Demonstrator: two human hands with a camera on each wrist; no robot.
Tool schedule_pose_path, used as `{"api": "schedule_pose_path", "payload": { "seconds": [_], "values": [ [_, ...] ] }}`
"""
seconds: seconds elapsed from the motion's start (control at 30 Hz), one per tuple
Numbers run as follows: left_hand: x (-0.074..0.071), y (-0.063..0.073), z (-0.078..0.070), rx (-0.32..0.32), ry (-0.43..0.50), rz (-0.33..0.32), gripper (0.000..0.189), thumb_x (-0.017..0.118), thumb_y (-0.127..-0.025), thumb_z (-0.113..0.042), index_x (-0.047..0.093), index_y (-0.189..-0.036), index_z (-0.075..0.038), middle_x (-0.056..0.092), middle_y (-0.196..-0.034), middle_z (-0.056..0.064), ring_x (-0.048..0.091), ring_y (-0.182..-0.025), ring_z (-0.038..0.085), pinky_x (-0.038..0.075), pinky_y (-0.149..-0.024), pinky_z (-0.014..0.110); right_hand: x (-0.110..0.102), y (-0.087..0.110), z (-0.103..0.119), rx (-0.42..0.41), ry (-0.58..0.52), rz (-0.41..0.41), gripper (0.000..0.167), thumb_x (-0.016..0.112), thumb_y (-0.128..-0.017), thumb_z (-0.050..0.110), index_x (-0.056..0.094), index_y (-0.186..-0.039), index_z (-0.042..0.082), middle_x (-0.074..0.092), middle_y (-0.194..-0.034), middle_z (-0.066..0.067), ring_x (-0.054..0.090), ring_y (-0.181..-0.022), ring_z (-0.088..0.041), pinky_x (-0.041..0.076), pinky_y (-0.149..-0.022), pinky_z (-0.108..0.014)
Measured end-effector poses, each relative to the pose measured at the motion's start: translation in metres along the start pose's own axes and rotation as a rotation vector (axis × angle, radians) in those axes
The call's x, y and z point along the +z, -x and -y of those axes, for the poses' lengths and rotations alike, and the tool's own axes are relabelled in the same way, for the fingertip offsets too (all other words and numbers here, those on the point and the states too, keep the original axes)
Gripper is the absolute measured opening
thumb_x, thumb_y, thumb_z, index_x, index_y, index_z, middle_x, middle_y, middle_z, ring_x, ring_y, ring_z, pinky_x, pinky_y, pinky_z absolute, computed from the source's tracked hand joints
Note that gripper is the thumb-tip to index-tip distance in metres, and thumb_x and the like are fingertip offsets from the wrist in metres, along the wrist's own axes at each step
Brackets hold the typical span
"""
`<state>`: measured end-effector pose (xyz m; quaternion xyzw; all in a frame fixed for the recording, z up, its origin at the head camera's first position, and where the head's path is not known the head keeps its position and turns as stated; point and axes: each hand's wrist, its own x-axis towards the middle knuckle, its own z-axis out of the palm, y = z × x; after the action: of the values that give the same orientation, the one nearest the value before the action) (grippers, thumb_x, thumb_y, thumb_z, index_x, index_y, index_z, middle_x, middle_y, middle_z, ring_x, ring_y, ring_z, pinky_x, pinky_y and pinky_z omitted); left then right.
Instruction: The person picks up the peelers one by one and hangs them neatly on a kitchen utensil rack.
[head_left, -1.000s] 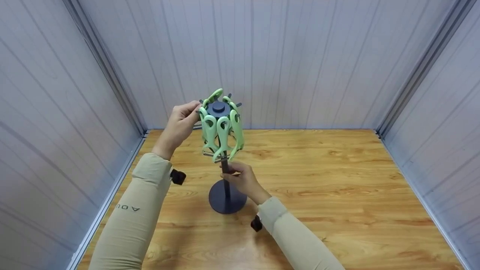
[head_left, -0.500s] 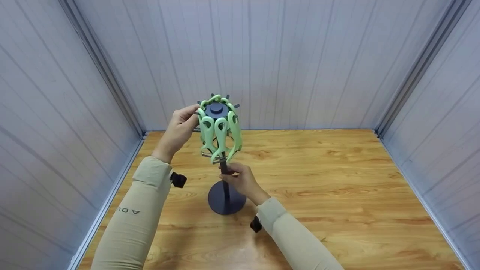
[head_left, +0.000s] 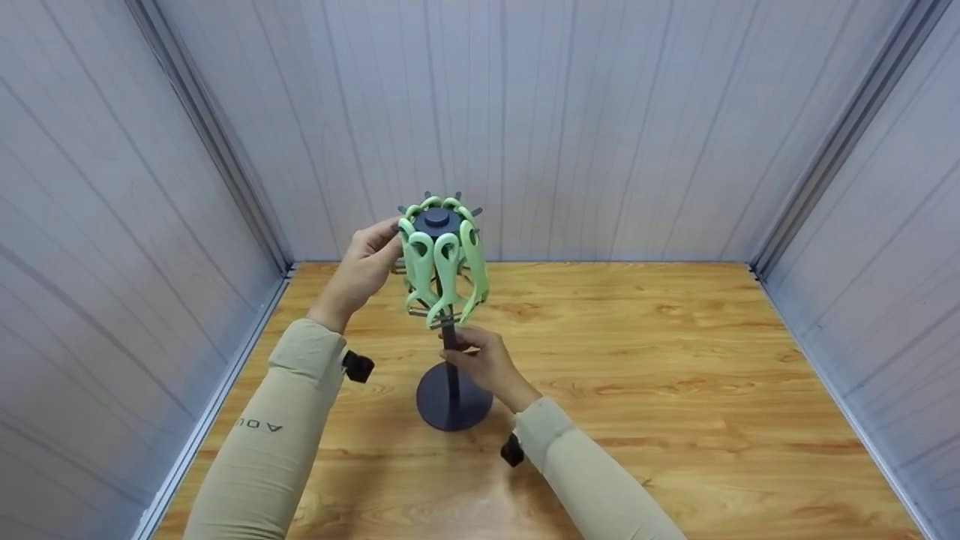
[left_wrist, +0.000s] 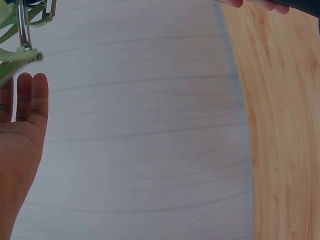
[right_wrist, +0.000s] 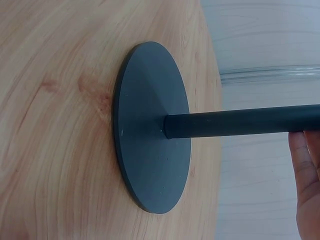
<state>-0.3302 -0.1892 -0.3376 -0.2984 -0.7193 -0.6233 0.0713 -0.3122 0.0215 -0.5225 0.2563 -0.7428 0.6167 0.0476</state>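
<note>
A dark stand [head_left: 438, 217] with a ring of hooks on top carries several green Y-shaped peelers [head_left: 447, 274], their metal blades hanging lowest. At the ring's left side, my left hand [head_left: 358, 266] pinches a peeler near its hook; the thumb and index contact is partly hidden. The left wrist view shows other fingers extended just beneath a green peeler [left_wrist: 17, 60] and its metal blade. Lower down, my right hand [head_left: 486, 364] grips the stand's pole [right_wrist: 240, 121] between thumb and fingers, above the round base [right_wrist: 150, 130]. The base sits flat on the table.
The wood-grain table [head_left: 637, 375] spreads around the base. Pale panel walls rise behind [head_left: 600, 127], at the left and at the right. Black wrist cameras [head_left: 358, 367] hang below both sleeves.
A peeler handle that stuck up at the back of the ring now sits level with the others. My left hand has lowered slightly at the ring's left. The right hand keeps its hold on the pole.
</note>
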Motion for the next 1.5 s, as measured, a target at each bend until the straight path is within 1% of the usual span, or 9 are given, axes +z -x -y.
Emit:
{"api": "schedule_pose_path", "payload": {
  "seconds": [0.27,0.4,0.5,0.63,0.87,1.07,1.3,1.4,1.5],
  "values": [
    [0.001,0.005,0.013,-0.045,-0.029,-0.017,0.027,0.048,-0.116,-0.01,0.073,-0.123,-0.005,0.075,-0.114,-0.006,0.071,-0.112,0.01,0.059,-0.1,0.028,-0.001,0.001,0.001,-0.018,-0.003,0.002,0.022,0.079,-0.099,0.004,0.081,-0.121,0.003,0.079,-0.109,-0.022,0.076,-0.097,-0.021,0.064,-0.079,-0.024],
    [-0.003,0.012,0.024,-0.09,-0.084,-0.054,0.03,0.047,-0.116,-0.007,0.07,-0.131,0.005,0.076,-0.116,-0.001,0.072,-0.108,0.005,0.061,-0.097,0.025,-0.001,0.0,-0.001,-0.047,-0.002,0.015,0.024,0.079,-0.099,0.004,0.08,-0.124,0.003,0.079,-0.11,-0.02,0.077,-0.1,-0.027,0.063,-0.079,-0.022],
    [-0.007,0.02,0.033,-0.134,-0.124,-0.065,0.034,0.048,-0.115,-0.007,0.065,-0.14,0.008,0.076,-0.125,0.01,0.071,-0.107,0.004,0.06,-0.095,0.023,-0.001,-0.001,-0.001,-0.07,0.003,0.018,0.025,0.079,-0.099,0.004,0.08,-0.124,0.003,0.08,-0.11,-0.019,0.077,-0.099,-0.027,0.064,-0.079,-0.022],
    [-0.01,0.028,0.046,-0.166,-0.215,-0.066,0.034,0.052,-0.115,-0.01,0.066,-0.141,0.006,0.072,-0.131,0.021,0.067,-0.108,0.009,0.058,-0.095,0.023,-0.001,-0.003,0.0,-0.095,0.016,0.012,0.023,0.079,-0.099,0.003,0.08,-0.121,0.002,0.079,-0.107,-0.022,0.077,-0.096,-0.022,0.065,-0.079,-0.024],
    [-0.008,0.047,0.068,-0.219,-0.312,-0.068,0.033,0.059,-0.113,-0.014,0.067,-0.141,0.002,0.07,-0.135,0.021,0.066,-0.119,0.028,0.054,-0.098,0.033,0.0,-0.001,0.003,-0.1,0.032,0.01,0.019,0.079,-0.098,0.001,0.081,-0.117,0.001,0.081,-0.103,-0.02,0.078,-0.093,-0.021,0.066,-0.078,-0.025],
    [0.001,0.056,0.079,-0.229,-0.329,-0.066,0.032,0.062,-0.112,-0.016,0.068,-0.139,0.0,0.066,-0.138,0.02,0.066,-0.125,0.038,0.058,-0.102,0.048,-0.002,-0.002,0.005,-0.106,0.06,0.01,0.019,0.079,-0.098,0.0,0.081,-0.117,0.002,0.082,-0.103,-0.018,0.079,-0.093,-0.024,0.067,-0.079,-0.026],
    [0.014,0.054,0.089,-0.204,-0.367,-0.021,0.028,0.063,-0.112,-0.017,0.069,-0.136,-0.005,0.063,-0.136,0.019,0.063,-0.122,0.034,0.06,-0.098,0.049,-0.009,-0.007,0.006,-0.129,0.097,0.015,0.021,0.079,-0.098,0.0,0.081,-0.118,0.003,0.082,-0.103,-0.017,0.08,-0.094,-0.029,0.068,-0.082,-0.032],
    [0.019,0.055,0.091,-0.184,-0.379,-0.01,0.032,0.063,-0.111,-0.016,0.068,-0.141,-0.006,0.057,-0.144,0.02,0.06,-0.127,0.036,0.06,-0.102,0.055,-0.014,-0.008,0.008,-0.088,0.091,0.046,0.023,0.079,-0.099,0.004,0.08,-0.122,0.004,0.082,-0.106,-0.015,0.08,-0.097,-0.03,0.068,-0.085,-0.034],
    [0.021,0.058,0.093,-0.197,-0.421,-0.01,0.04,0.063,-0.111,-0.019,0.063,-0.15,-0.008,0.052,-0.152,0.02,0.057,-0.137,0.038,0.057,-0.108,0.062,-0.023,-0.006,0.011,-0.03,0.083,0.074,0.032,0.081,-0.099,0.01,0.077,-0.131,0.005,0.081,-0.116,-0.015,0.079,-0.107,-0.031,0.067,-0.094,-0.039]
  ]
}}
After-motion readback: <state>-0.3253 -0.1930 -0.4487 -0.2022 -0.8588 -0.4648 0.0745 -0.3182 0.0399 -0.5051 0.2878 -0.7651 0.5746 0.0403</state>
